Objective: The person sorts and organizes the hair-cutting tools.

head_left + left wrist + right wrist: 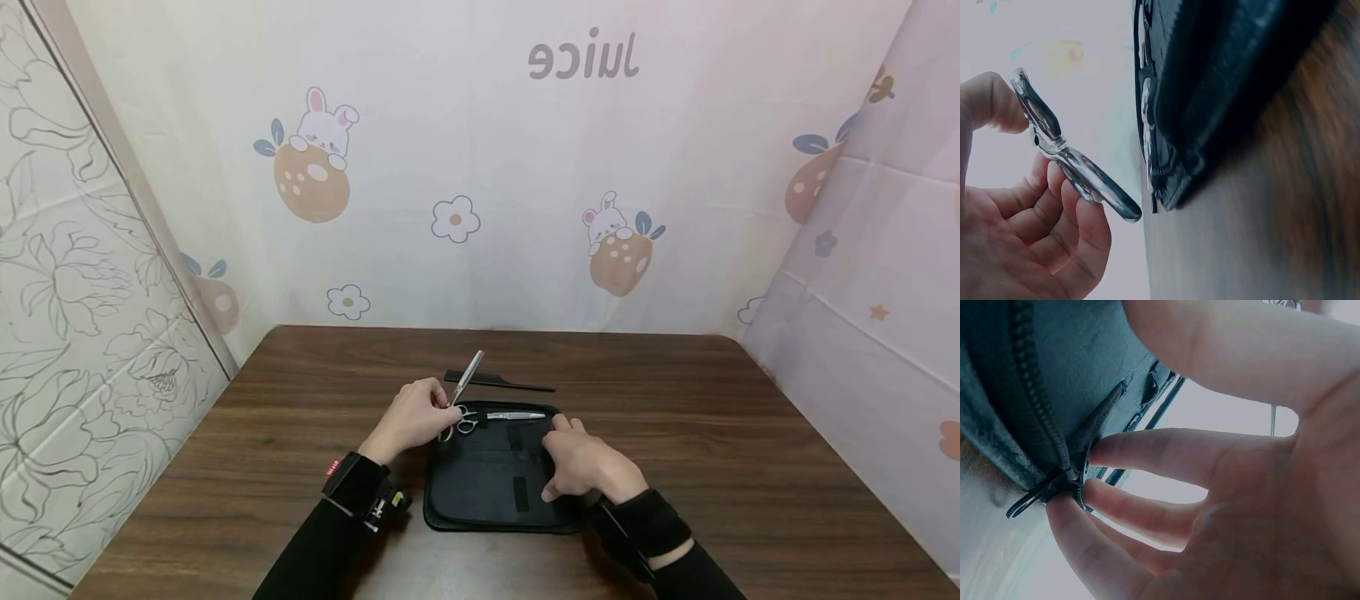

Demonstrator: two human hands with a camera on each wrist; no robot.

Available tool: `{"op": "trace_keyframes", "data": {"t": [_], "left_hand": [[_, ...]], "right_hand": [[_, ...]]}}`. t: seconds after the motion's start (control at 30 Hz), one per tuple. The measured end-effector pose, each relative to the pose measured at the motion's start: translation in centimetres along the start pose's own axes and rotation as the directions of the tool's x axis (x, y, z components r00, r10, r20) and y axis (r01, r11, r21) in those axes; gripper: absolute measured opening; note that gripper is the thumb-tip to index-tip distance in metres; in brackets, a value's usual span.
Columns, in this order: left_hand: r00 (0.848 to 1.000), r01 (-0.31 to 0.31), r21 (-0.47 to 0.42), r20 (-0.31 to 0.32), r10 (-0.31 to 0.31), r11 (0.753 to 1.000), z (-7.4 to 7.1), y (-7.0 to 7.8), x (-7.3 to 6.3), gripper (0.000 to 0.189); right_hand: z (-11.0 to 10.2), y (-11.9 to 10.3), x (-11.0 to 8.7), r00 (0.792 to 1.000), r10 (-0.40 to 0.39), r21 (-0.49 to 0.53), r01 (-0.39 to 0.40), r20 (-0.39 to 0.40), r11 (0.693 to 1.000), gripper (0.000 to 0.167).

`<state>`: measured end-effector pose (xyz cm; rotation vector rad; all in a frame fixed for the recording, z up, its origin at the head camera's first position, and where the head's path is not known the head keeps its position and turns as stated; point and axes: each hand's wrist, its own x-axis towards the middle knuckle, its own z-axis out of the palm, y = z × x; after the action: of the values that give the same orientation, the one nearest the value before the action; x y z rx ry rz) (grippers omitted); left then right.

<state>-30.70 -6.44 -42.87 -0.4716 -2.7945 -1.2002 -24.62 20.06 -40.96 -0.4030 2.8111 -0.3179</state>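
My left hand [415, 417] pinches a pair of silver scissors [467, 377] by the handle end, its blades tilted up and to the right. In the left wrist view, the thumb and fingers meet on the shiny scissors [1079, 169] beside the case's edge. An unzipped black case [480, 492] lies on the table between the hands. Inside its far part, a second pair of scissors [517, 415] lies flat across a dark strap. My right hand [588, 462] rests on the case's right side. Its extended fingertips touch the edge by the zipper [1041, 412].
Just behind the case lies a black comb [498, 382], its thin tail pointing right. Dark elastic loops [521, 493] cross the case's inside. The brown wooden table [750, 500] ends at a printed curtain [465, 275] at the back.
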Motion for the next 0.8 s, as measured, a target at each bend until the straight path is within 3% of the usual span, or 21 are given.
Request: {"op": "trace_keyframes", "data": {"t": [0.8], "left_hand": [[0.998,-0.043,-0.147,0.046,0.050,0.988,1.3,1.2,-0.3,0.011]], "right_hand": [[-0.2,0.2,0.1,1.000,0.011,0.003,-0.011,-0.014,1.000,0.063]]}}
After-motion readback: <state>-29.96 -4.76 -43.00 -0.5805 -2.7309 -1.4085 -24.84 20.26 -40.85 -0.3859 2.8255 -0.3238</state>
